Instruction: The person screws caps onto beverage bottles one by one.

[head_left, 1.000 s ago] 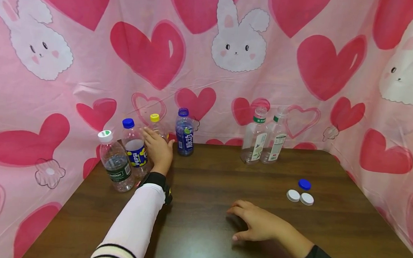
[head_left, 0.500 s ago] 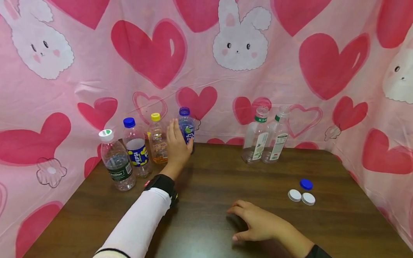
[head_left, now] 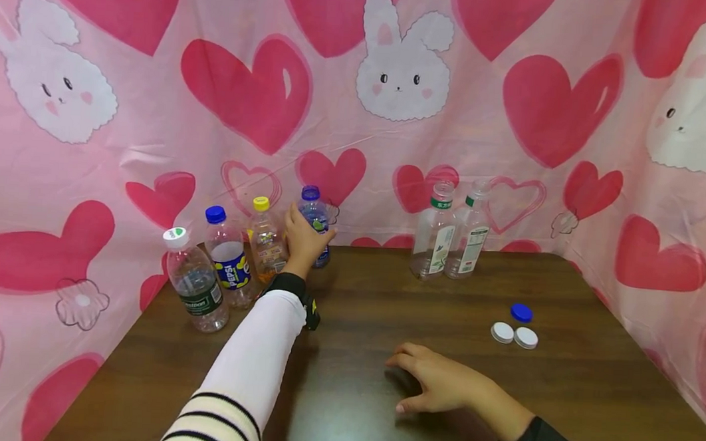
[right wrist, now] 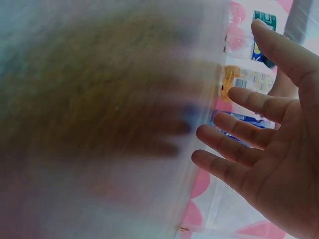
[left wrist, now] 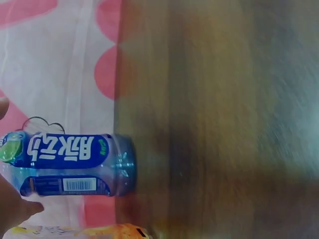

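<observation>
In the head view my left hand (head_left: 305, 239) reaches round the upper part of a blue sports-drink bottle (head_left: 322, 255) at the back of the table. Its fingers lie along the bottle's left side and the thumb sticks out to the right. The left wrist view shows the labelled bottle (left wrist: 75, 164) upright, with the thumb tip (left wrist: 3, 107) apart from it. My right hand (head_left: 440, 381) holds nothing; it hovers low over the front middle of the table, fingers spread in the right wrist view.
Left of the blue bottle stand a yellow-capped bottle (head_left: 267, 249), a Pepsi bottle (head_left: 232, 267) and a white-capped water bottle (head_left: 199, 296). Two uncapped clear bottles (head_left: 432, 241) stand at the back right. A blue cap (head_left: 522, 313) and two white caps (head_left: 502, 332) lie on the table (head_left: 354, 314).
My left hand has moved right, from before the yellow-capped bottle to the blue bottle, and its fingers now bend about that bottle. My right hand has stayed in place.
</observation>
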Available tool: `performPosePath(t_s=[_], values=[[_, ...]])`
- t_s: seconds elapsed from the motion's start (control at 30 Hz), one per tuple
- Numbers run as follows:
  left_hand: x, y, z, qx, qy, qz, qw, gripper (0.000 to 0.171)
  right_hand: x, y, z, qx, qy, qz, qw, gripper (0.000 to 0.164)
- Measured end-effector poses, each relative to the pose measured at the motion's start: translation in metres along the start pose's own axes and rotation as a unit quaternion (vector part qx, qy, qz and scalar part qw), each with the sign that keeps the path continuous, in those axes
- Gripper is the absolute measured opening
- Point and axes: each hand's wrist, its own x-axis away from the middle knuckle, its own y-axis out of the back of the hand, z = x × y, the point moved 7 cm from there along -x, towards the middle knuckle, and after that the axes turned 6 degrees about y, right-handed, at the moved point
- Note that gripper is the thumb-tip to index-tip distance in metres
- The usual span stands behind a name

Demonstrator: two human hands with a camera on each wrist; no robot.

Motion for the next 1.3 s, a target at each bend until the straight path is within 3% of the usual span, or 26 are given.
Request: performPosePath(t_s=[0.2, 0.37, 0.5, 0.73, 0.87, 0.97, 1.07, 1.17, 1.3], values=[[-0.010, -0.003, -0.002, 0.028, 0.048, 0.020, 0.9983, 0.106, -0.006, 0.001, 0.002, 0.004, 0.019, -0.007, 1.000, 0.066], [-0.013, -0.008, -0.001, 0.021, 0.055, 0.016, 0.9982, 0.101, -0.008, -0.003, 0.003, 0.000, 0.027, -0.008, 1.000, 0.065], [-0.014, -0.009, 0.001, 0.010, 0.053, -0.012, 0.9985, 0.088, -0.008, -0.004, 0.005, -0.004, 0.031, -0.009, 0.999, 0.064], [-0.011, -0.002, -0.004, 0.011, 0.021, -0.044, 0.9988, 0.077, -0.007, 0.000, 0.006, 0.004, 0.035, -0.019, 0.999, 0.064], [0.004, 0.007, -0.016, 0.028, -0.029, -0.042, 0.9983, 0.075, -0.006, 0.001, 0.005, 0.007, 0.036, -0.024, 0.999, 0.064], [0.025, 0.015, -0.029, 0.039, -0.067, -0.003, 0.9970, 0.074, -0.002, 0.002, 0.005, 0.012, 0.038, -0.030, 0.999, 0.063], [0.050, 0.023, -0.038, 0.055, -0.080, 0.075, 0.9925, 0.077, 0.004, 0.005, 0.003, 0.012, 0.035, -0.036, 0.999, 0.062], [0.080, 0.031, -0.042, 0.077, -0.068, 0.165, 0.9809, 0.078, 0.008, 0.008, 0.001, 0.008, 0.024, -0.034, 0.999, 0.062], [0.119, 0.040, -0.045, 0.096, -0.058, 0.251, 0.9616, 0.070, 0.013, 0.010, -0.003, 0.010, 0.011, -0.028, 0.999, 0.063]])
